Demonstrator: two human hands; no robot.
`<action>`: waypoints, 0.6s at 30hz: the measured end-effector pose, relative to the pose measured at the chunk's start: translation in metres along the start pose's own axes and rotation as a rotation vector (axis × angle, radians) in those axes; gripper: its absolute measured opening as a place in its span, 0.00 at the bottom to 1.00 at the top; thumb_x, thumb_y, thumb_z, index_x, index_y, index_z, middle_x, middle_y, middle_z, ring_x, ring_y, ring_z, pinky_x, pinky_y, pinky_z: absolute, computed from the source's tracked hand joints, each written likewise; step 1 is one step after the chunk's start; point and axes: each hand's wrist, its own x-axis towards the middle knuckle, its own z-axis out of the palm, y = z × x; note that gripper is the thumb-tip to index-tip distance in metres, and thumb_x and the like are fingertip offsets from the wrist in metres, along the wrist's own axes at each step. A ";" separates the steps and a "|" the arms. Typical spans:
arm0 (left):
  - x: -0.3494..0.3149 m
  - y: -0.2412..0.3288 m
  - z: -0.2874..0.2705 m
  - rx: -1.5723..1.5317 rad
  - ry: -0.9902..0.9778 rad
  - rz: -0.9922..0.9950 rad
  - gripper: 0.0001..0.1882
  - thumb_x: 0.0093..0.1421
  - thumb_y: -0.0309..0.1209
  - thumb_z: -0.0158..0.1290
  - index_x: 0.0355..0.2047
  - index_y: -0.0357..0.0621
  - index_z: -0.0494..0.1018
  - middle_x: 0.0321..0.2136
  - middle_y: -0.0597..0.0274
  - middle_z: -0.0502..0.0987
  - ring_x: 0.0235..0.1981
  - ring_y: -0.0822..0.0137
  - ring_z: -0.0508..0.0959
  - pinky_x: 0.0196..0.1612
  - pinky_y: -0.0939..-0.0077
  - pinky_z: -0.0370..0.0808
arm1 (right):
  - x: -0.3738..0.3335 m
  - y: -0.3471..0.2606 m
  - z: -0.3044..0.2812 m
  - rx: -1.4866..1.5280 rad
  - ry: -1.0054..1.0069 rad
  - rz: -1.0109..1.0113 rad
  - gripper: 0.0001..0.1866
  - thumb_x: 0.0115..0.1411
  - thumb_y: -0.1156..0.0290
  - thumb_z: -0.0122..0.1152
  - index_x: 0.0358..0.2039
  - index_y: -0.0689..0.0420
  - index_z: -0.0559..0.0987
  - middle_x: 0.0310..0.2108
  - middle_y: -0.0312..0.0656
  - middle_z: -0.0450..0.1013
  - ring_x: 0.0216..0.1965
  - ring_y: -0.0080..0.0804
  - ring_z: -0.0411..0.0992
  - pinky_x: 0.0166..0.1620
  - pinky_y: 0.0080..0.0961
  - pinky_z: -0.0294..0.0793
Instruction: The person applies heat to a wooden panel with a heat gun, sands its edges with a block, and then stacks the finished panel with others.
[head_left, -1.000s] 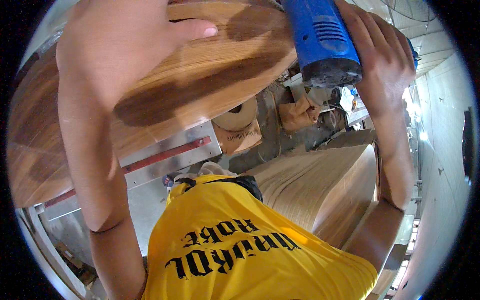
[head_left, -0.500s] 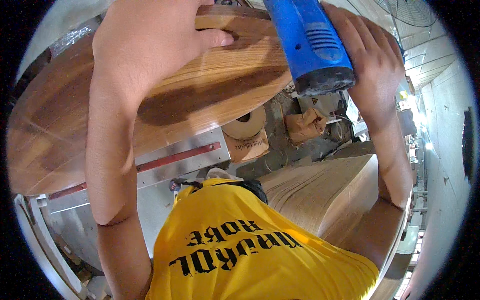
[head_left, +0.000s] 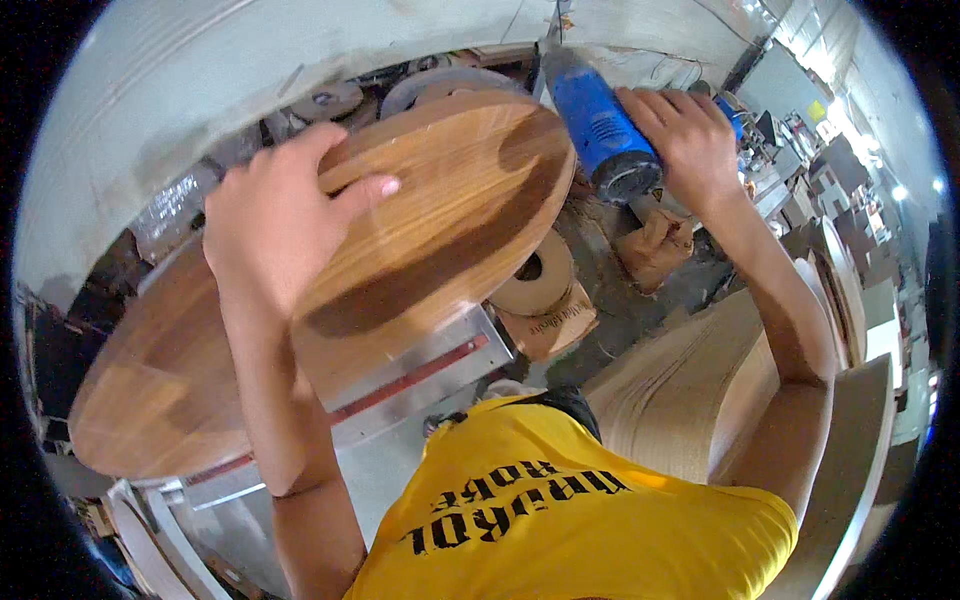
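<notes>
An oval wooden tabletop (head_left: pixel 440 190) with brown grain lies tilted across the view. My left hand (head_left: pixel 280 215) grips its far edge, thumb resting on the top face and fingers curled at the rim. At the tabletop's right end, my right hand (head_left: pixel 700 145) is closed round a blue heat gun (head_left: pixel 598 125). The gun's black rear cap faces me and its nozzle points away, close to the far rim. Most of the gun's handle is hidden by my right hand.
Beneath the tabletop is a metal surface with a red strip (head_left: pixel 420 380). A roll of brown edge banding (head_left: pixel 535 280) sits on a carton (head_left: pixel 550 325). A brown paper bag (head_left: pixel 655 250) stands on the floor. Stacked curved boards (head_left: pixel 680 385) are on my right; a pale wall (head_left: pixel 200 80) rises behind.
The view has tipped up and shows more of the far side. Against the tabletop, the heat gun and my right hand have shifted outward, past its right end. My left hand stays on the edge.
</notes>
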 end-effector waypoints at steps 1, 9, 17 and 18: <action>0.000 0.001 -0.001 0.007 -0.020 -0.014 0.36 0.62 0.67 0.67 0.58 0.55 0.86 0.47 0.49 0.91 0.49 0.40 0.89 0.53 0.45 0.86 | -0.006 0.000 0.004 -0.003 -0.005 0.003 0.28 0.61 0.70 0.67 0.63 0.48 0.81 0.54 0.33 0.84 0.53 0.37 0.83 0.59 0.39 0.83; -0.007 0.006 0.004 0.028 0.074 0.022 0.36 0.57 0.66 0.71 0.55 0.55 0.86 0.40 0.49 0.90 0.43 0.41 0.90 0.45 0.48 0.87 | -0.011 -0.003 0.005 -0.035 0.021 0.005 0.25 0.63 0.67 0.64 0.61 0.51 0.82 0.52 0.34 0.83 0.54 0.35 0.83 0.59 0.37 0.83; -0.020 0.012 0.003 0.061 0.165 0.078 0.31 0.57 0.64 0.71 0.49 0.55 0.85 0.36 0.58 0.90 0.36 0.46 0.90 0.37 0.53 0.85 | 0.012 -0.011 -0.037 -0.121 0.102 -0.050 0.24 0.61 0.65 0.66 0.59 0.49 0.83 0.50 0.31 0.83 0.52 0.31 0.83 0.59 0.35 0.83; -0.020 0.012 0.002 0.062 0.182 0.097 0.31 0.56 0.64 0.71 0.48 0.55 0.85 0.37 0.59 0.90 0.36 0.46 0.90 0.36 0.53 0.85 | 0.014 -0.013 -0.042 -0.125 0.115 -0.051 0.24 0.61 0.65 0.66 0.59 0.49 0.83 0.50 0.31 0.83 0.52 0.31 0.83 0.59 0.35 0.83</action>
